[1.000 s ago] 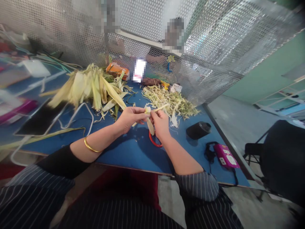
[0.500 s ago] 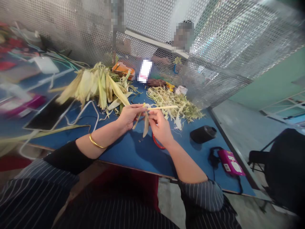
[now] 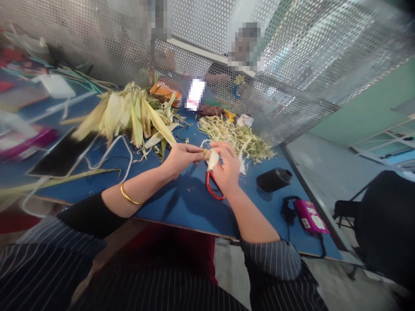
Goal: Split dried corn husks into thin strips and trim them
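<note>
Above the middle of the blue table, my left hand (image 3: 181, 160) pinches the narrow yellowish end of a pale corn husk piece (image 3: 212, 159) between thumb and fingertips. My right hand (image 3: 227, 167) is closed around the other side of this husk, and its fingers hide part of it. Red-handled scissors (image 3: 208, 188) lie on the table just below my right hand, their blades mostly hidden. Behind my left hand spreads a heap of long corn husks (image 3: 118, 114). A pile of thin husk shreds (image 3: 249, 140) lies beyond my right hand.
A black cylinder (image 3: 274, 180) and a magenta box (image 3: 311, 216) with a black cable sit at the right. On the left are a dark tablet (image 3: 61, 155) and a white cable. A lit phone (image 3: 196, 94) leans at the back by a perforated metal screen (image 3: 201, 26); a person is behind it.
My right hand has moved up and over the husk. The hanging strips and the strip pointing right no longer show; the husk now appears bunched between my hands. More of the scissors' handles shows.
</note>
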